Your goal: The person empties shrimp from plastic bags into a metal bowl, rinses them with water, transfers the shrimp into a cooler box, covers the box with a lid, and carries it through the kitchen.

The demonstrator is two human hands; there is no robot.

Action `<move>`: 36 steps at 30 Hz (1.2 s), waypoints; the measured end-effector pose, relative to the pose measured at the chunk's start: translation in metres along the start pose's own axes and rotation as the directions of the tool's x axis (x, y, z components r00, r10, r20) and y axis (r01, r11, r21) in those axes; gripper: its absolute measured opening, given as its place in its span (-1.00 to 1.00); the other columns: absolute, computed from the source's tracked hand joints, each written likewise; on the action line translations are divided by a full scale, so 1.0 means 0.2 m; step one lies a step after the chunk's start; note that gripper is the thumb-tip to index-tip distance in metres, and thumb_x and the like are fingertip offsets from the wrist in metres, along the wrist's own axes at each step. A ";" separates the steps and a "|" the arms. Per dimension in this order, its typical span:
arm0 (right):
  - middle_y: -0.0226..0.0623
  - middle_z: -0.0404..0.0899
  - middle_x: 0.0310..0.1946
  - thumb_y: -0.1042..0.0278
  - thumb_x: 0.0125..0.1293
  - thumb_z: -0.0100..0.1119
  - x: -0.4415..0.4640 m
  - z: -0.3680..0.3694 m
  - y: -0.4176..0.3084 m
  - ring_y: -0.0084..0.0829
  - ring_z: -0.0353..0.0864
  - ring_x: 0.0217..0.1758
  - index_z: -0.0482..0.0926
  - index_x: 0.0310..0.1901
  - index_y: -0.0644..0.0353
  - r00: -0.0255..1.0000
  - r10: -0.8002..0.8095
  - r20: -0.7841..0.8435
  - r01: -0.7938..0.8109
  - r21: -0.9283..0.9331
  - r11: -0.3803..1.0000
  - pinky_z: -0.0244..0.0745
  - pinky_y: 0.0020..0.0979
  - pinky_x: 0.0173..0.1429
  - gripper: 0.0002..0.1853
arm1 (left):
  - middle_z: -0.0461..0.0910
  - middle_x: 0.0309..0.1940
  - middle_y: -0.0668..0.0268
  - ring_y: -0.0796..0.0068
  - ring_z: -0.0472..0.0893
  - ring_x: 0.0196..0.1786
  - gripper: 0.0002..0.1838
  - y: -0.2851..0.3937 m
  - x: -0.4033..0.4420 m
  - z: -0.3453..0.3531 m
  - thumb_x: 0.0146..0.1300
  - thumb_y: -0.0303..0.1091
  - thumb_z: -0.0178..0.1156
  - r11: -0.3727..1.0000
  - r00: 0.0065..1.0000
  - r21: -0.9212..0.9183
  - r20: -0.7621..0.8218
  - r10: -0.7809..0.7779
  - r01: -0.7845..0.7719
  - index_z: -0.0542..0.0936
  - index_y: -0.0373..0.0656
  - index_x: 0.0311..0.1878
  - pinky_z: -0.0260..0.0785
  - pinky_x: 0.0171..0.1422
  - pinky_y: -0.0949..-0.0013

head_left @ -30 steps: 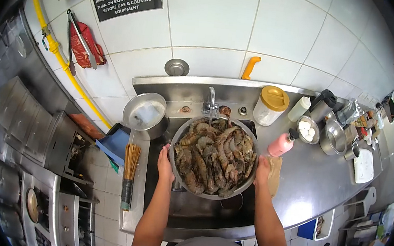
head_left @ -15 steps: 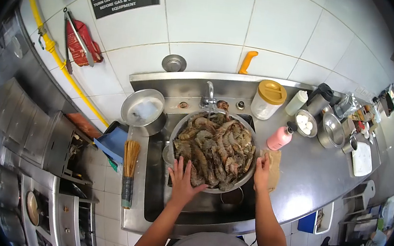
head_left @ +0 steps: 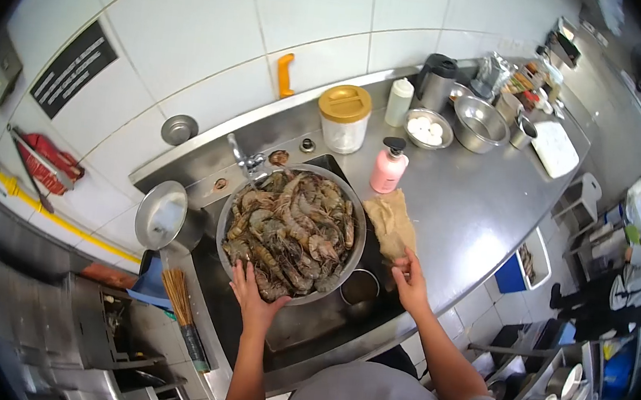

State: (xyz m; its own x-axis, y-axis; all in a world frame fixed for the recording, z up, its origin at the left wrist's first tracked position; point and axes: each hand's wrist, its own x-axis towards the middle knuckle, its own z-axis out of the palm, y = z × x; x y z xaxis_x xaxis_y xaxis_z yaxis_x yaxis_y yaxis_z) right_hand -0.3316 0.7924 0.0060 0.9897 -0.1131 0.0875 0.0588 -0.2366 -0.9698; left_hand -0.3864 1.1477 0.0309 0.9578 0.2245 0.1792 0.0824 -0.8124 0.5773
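Note:
A large metal bowl (head_left: pixel 359 238) heaped with raw prawns (head_left: pixel 295 224) sits in the sink (head_left: pixel 300 333), below the tap (head_left: pixel 245 160). My left hand (head_left: pixel 255 300) is open at the bowl's near left side, its spread fingertips resting on the rim and the nearest prawns. Right of the bowl, my right hand (head_left: pixel 411 286) is at the lower edge of a folded brown cloth (head_left: pixel 392 222), fingers loosely bent and apart. Whether they touch the cloth is hard to tell. A round dark opening or container (head_left: pixel 361 287) shows in the sink near the bowl.
Behind the cloth stand a pink pump bottle (head_left: pixel 389 168), a gold-lidded tub (head_left: pixel 343 121) and a bowl of white round items (head_left: pixel 429 129). A metal pot (head_left: pixel 168 216) and a stick brush (head_left: pixel 184 314) lie left of the sink. Another person (head_left: pixel 621 283) is far right.
My head view has turned, so the scene appears rotated. My right hand has come away from the bowl's right side to the cloth's near edge. My left hand stays on the bowl.

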 end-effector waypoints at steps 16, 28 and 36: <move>-0.42 0.50 -0.42 0.41 0.47 0.03 -0.44 -0.81 0.08 -0.62 0.45 -0.45 0.29 0.35 0.20 0.910 0.225 -0.347 -0.123 0.293 0.948 0.44 -0.58 -0.32 -0.55 | 0.60 -0.31 0.29 0.48 0.54 -0.36 -0.72 0.04 1.25 0.01 0.39 -0.18 0.18 0.548 0.961 -0.800 0.123 -0.248 0.244 0.59 -0.21 -0.06 0.42 -0.25 0.43; -0.35 0.59 -0.36 0.24 0.40 0.15 -1.17 -1.80 0.95 -0.50 0.55 -0.49 0.49 0.10 0.08 0.446 0.829 -0.339 -0.566 0.610 0.554 0.45 -0.47 -0.40 -0.70 | 0.19 -0.49 0.39 0.62 0.02 -0.68 -0.48 0.28 1.03 0.03 0.56 -0.46 -0.26 -0.259 0.953 -0.958 0.187 -0.239 0.123 0.11 0.01 0.54 -0.01 -0.64 0.48; -0.29 0.60 -0.36 0.25 0.35 0.19 -1.67 -2.09 1.37 -0.43 0.58 -0.48 0.52 -0.04 0.13 0.266 0.943 -0.197 -0.681 0.654 0.329 0.46 -0.42 -0.42 -0.77 | 0.38 -0.43 0.36 0.64 0.05 -0.73 -0.65 0.57 0.74 0.30 0.59 -0.23 -0.19 -0.289 0.932 -0.938 0.084 0.352 0.194 0.39 -0.21 0.24 -0.04 -0.68 0.49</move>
State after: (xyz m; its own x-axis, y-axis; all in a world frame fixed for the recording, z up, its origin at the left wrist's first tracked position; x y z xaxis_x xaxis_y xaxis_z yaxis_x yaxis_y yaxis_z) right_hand -0.6999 0.3611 -0.1936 0.2934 -0.4436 -0.8468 -0.5695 0.6303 -0.5276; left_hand -0.2183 1.0561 0.0757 0.9450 -0.1222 0.3035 -0.0963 0.7826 0.6151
